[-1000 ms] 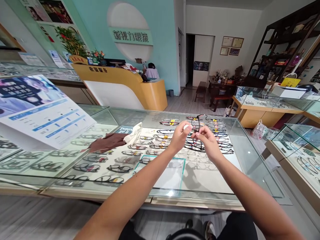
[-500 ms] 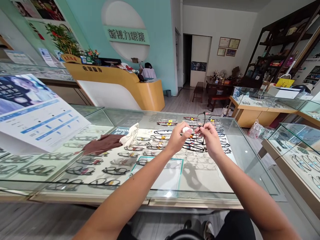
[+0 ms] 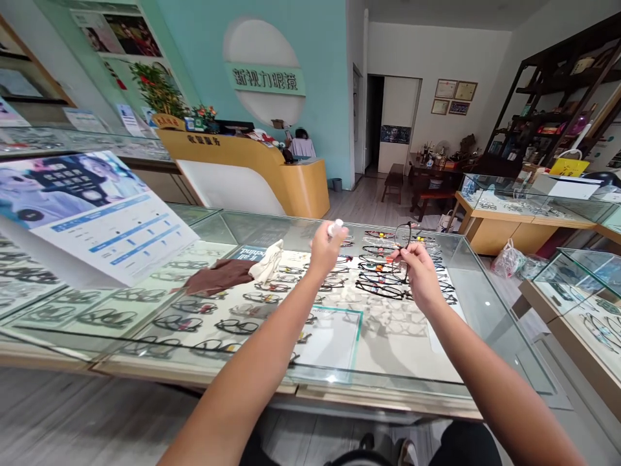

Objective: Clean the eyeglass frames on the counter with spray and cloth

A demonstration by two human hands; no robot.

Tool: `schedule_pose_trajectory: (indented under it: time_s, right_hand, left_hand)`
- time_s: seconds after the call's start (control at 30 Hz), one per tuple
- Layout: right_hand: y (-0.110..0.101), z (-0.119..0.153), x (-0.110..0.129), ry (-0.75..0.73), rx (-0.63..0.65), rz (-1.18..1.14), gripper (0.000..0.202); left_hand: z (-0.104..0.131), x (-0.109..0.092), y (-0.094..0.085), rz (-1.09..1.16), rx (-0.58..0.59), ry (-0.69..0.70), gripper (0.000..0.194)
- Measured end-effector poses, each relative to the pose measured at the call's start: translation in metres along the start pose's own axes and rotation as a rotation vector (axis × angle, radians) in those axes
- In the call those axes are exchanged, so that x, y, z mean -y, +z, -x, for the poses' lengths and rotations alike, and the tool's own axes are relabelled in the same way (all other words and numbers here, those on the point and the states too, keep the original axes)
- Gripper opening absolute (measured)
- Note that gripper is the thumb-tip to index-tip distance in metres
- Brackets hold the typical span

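My left hand is closed round a small white bottle, whose top pokes out above the fingers. In my right hand a pair of dark-rimmed eyeglasses is pinched, one round lens standing up above the fingertips. Both hands are over the glass display case, with a gap between them. Under the glass lie rows of eyeglass frames. On top, left of my hands, are a brown cloth and a cream cloth, touching each other.
A folded cardboard sign stands on the case at the left. A teal-edged white sheet lies near the front. Beyond are a yellow counter, a wooden bench and another glass case at the right.
My left hand has moved left and up with the bottle, away from the eyeglasses. My right hand still holds the eyeglasses. The whole view has shifted slightly.
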State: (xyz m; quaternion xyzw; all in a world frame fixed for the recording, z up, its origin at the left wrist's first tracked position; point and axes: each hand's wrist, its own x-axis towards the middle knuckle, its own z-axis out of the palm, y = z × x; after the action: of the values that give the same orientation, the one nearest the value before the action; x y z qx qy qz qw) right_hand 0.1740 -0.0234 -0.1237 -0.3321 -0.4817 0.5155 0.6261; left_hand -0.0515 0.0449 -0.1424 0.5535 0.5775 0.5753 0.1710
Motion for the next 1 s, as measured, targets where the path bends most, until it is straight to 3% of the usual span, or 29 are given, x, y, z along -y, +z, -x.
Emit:
schedule_pose_trajectory:
  time_s: [0.1,0.23,0.5,0.73,1.0]
  right_hand:
    - [-0.002,-0.001,0.0,0.0,0.001,0.018,0.037]
    - [-0.003,-0.002,-0.001,0.013,-0.006,0.027,0.04]
    - [-0.008,-0.004,-0.003,0.026,-0.001,0.053,0.042]
    - [-0.007,-0.002,-0.004,0.024,0.01,0.075,0.036]
    - [-0.006,-0.001,-0.003,0.027,0.024,0.073,0.037]
  left_hand:
    - [-0.031,0.025,-0.022,-0.101,-0.211,-0.208,0.005]
    - [-0.049,0.054,-0.046,-0.186,-0.305,-0.328,0.011]
    - [-0.047,0.081,-0.049,-0.291,-0.22,-0.37,0.017]
    - [-0.043,0.084,-0.046,-0.321,-0.15,-0.383,0.052]
    - [-0.042,0.083,-0.046,-0.299,-0.142,-0.395,0.072]
